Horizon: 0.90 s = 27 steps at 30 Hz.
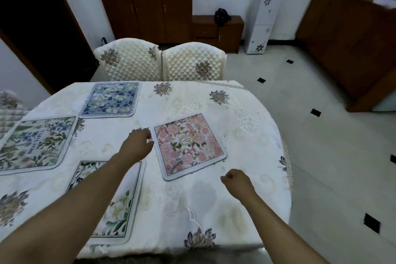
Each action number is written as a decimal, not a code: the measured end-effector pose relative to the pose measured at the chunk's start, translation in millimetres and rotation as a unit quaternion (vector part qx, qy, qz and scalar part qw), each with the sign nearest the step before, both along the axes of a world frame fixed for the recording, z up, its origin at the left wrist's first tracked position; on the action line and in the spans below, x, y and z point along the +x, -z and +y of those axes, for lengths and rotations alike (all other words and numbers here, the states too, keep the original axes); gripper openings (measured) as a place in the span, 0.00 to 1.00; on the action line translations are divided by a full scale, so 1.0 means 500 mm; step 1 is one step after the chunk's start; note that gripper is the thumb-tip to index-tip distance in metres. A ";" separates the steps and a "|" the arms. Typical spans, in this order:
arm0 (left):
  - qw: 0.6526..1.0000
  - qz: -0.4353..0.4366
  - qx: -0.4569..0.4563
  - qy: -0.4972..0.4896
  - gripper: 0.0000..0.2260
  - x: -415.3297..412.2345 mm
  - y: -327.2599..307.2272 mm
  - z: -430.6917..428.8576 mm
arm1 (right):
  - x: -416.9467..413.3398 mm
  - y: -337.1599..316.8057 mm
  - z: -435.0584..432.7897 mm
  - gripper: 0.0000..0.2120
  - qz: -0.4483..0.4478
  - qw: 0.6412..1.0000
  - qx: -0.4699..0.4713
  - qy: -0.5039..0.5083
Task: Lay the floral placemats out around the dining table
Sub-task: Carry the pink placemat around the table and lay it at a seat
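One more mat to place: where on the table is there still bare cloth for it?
Bare cloth lies at the far right, between the pink placemat and the right-hand chair, and along the near edge below the right hand. The left half is crowded: the blue placemat, green placemat and white-flower placemat lie close together.

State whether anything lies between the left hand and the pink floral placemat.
Nothing visible does. The left hand sits just off the left edge of the pink floral placemat, with only bare tablecloth between them.
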<state>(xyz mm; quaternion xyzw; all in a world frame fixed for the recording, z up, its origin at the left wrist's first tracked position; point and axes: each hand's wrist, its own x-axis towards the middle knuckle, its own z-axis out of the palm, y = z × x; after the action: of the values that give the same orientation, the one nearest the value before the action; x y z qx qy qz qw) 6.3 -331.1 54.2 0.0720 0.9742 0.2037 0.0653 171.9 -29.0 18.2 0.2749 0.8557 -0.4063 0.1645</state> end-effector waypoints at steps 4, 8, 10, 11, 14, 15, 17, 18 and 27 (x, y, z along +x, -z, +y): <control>1.000 -0.020 -0.001 0.015 0.10 -0.114 0.042 0.036 | -0.073 0.042 -0.016 0.09 -0.031 0.965 -0.194 0.176; 0.999 -0.054 -0.009 -0.001 0.14 -0.194 0.109 0.077 | -0.137 0.101 -0.037 0.08 -0.058 0.909 -0.317 0.266; 0.997 -0.072 -0.020 -0.013 0.16 -0.230 0.146 0.093 | -0.161 0.133 -0.049 0.07 -0.068 0.878 -0.353 0.318; 0.996 -0.080 -0.023 -0.017 0.18 -0.247 0.168 0.100 | -0.172 0.151 -0.054 0.06 -0.073 0.858 -0.372 0.347; 0.994 -0.100 -0.033 -0.044 0.20 -0.301 0.219 0.121 | -0.203 0.192 -0.069 0.07 -0.072 0.799 -0.419 0.425; 0.992 -0.105 -0.035 -0.054 0.20 -0.315 0.228 0.128 | -0.211 0.196 -0.074 0.08 -0.069 0.783 -0.433 0.441; 0.991 -0.109 -0.052 -0.061 0.20 -0.348 0.254 0.140 | -0.226 0.211 -0.084 0.09 -0.068 0.760 -0.449 0.464; 0.990 -0.111 -0.063 -0.062 0.20 -0.363 0.265 0.146 | -0.231 0.217 -0.088 0.10 -0.070 0.757 -0.448 0.470; 0.980 -0.113 -0.139 -0.089 0.13 -0.414 0.300 0.159 | -0.230 0.239 -0.084 0.13 -0.084 0.823 -0.367 0.425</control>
<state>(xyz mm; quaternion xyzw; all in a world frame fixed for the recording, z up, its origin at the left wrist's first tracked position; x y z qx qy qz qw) -200.5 -251.8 -96.0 -0.0480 0.9819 0.0782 0.1655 57.0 -71.0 -101.1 0.5636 0.4246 -0.6955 0.1353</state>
